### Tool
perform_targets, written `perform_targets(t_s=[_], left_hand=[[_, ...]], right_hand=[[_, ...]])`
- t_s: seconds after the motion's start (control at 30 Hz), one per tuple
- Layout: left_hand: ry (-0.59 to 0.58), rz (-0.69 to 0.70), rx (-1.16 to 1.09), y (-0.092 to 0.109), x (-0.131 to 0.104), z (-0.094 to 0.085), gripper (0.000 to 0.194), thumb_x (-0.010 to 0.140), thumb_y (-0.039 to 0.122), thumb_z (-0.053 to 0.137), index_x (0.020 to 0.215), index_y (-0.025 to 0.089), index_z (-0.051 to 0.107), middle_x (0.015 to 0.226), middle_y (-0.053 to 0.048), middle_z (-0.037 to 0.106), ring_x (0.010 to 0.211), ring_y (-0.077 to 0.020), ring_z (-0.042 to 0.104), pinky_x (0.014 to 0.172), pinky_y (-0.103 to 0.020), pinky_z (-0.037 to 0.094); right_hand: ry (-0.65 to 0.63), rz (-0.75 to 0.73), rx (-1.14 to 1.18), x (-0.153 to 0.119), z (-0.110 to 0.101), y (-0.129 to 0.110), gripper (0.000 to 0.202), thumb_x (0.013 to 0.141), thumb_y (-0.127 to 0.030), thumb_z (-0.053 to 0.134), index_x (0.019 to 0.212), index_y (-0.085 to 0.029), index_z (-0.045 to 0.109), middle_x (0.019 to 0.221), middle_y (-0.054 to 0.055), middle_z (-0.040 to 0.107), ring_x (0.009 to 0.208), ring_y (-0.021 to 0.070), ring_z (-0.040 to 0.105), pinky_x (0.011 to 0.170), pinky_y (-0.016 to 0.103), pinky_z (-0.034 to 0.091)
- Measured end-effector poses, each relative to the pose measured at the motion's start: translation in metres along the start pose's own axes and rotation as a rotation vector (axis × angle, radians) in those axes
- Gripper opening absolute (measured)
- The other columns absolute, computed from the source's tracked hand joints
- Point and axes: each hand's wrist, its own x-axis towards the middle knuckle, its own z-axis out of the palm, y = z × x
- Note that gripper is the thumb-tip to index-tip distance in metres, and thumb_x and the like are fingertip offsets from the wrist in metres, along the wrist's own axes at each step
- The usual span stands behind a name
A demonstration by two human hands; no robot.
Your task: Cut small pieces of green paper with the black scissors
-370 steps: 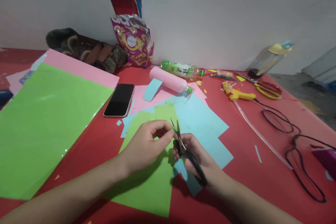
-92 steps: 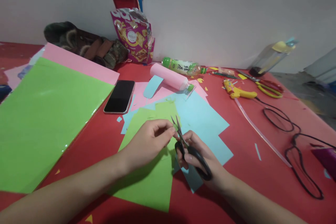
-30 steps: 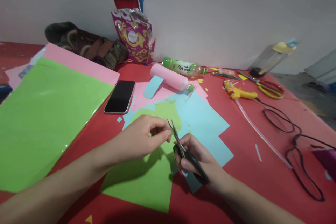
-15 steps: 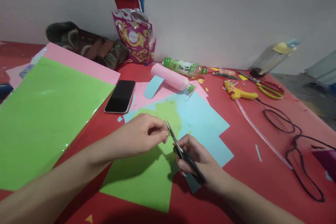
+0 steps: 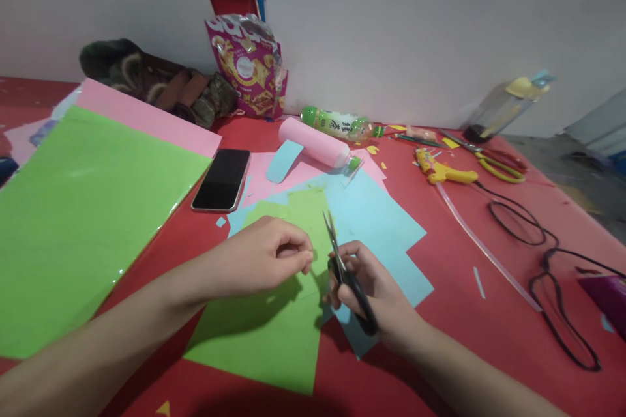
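Observation:
My right hand [image 5: 369,283] grips a pair of black-handled scissors [image 5: 353,290], its slim blades slightly parted and pointing away from me. Just left of the blades, my left hand [image 5: 281,253] is closed in a pinch; whatever its fingertips hold is too small to make out. Both hands hover over a green paper sheet [image 5: 264,345], which overlaps a light blue sheet [image 5: 379,228]. Beyond them lies a bottle wrapped in pink paper [image 5: 313,142] with a green cap, and a light blue paper strip [image 5: 285,161] rests against it.
A phone [image 5: 222,179] lies left of the papers, beside a large green sheet pack [image 5: 98,221]. Behind are a snack bag [image 5: 249,71] and a green-labelled bottle [image 5: 337,124]. To the right sit a yellow glue gun [image 5: 443,169] with looping cable, larger scissors [image 5: 501,166] and a clear bottle [image 5: 503,107].
The scissors have drawn away from my left fingertips, turning more upright and moving slightly right. My left hand stays pinched in nearly the same place. The view has shifted slightly.

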Motion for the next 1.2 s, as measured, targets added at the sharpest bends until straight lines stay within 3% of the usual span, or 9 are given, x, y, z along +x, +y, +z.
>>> perform_targets(t_s=[0.1,0.33,0.63,0.77,0.97,1.2], left_hand=[[-0.080,0.020,-0.002,0.003,0.000,0.004,0.022,0.073,0.021,0.038,0.053,0.015,0.042,0.050,0.004,0.034,0.047,-0.0074,0.032,0.045,-0.019,0.023],[-0.183,0.100,0.022,0.005,0.000,0.019,0.019,0.070,0.014,0.037,0.053,0.014,0.043,0.047,0.005,0.031,0.045,-0.0062,0.027,0.044,-0.019,0.021],[-0.212,0.162,0.008,0.003,0.000,0.026,0.020,0.069,0.011,0.036,0.050,0.015,0.035,0.047,0.006,0.024,0.043,-0.0063,0.022,0.044,-0.021,0.019],[-0.165,0.194,0.052,0.003,0.001,0.027,0.020,0.071,0.011,0.036,0.051,0.015,0.039,0.048,0.005,0.029,0.045,-0.0068,0.027,0.045,-0.021,0.021],[-0.047,0.164,0.120,0.003,0.004,0.029,0.019,0.073,0.013,0.037,0.055,0.015,0.041,0.049,0.005,0.034,0.047,-0.0072,0.032,0.047,-0.020,0.023],[0.002,0.172,0.005,0.003,0.007,0.034,0.015,0.076,0.013,0.037,0.068,0.015,0.049,0.062,0.002,0.047,0.059,-0.0092,0.042,0.055,-0.019,0.031]], right_hand=[[-0.003,-0.046,0.073,0.000,0.001,-0.001,0.050,0.056,-0.041,0.071,0.086,-0.024,0.035,0.069,-0.007,0.042,0.060,0.0083,0.048,0.054,0.024,0.036],[0.107,-0.046,0.041,0.000,0.004,-0.007,0.046,0.054,-0.017,0.073,0.079,-0.024,0.035,0.066,-0.008,0.041,0.058,0.0062,0.047,0.054,0.020,0.036],[0.002,-0.077,-0.046,0.000,0.002,-0.001,0.042,0.059,-0.009,0.068,0.082,-0.023,0.035,0.069,-0.007,0.044,0.060,0.0054,0.043,0.056,0.018,0.035],[0.036,-0.092,-0.054,0.000,0.002,-0.002,0.042,0.059,-0.008,0.066,0.083,-0.023,0.035,0.068,-0.007,0.044,0.059,0.0054,0.043,0.054,0.018,0.034],[0.187,-0.137,-0.019,0.002,-0.001,0.000,0.036,0.062,-0.011,0.062,0.084,-0.023,0.036,0.068,-0.008,0.044,0.056,0.0048,0.044,0.051,0.017,0.035],[0.270,-0.199,0.001,0.004,-0.003,0.001,0.033,0.063,-0.014,0.063,0.083,-0.025,0.039,0.070,-0.007,0.045,0.054,0.0049,0.044,0.050,0.018,0.036]])
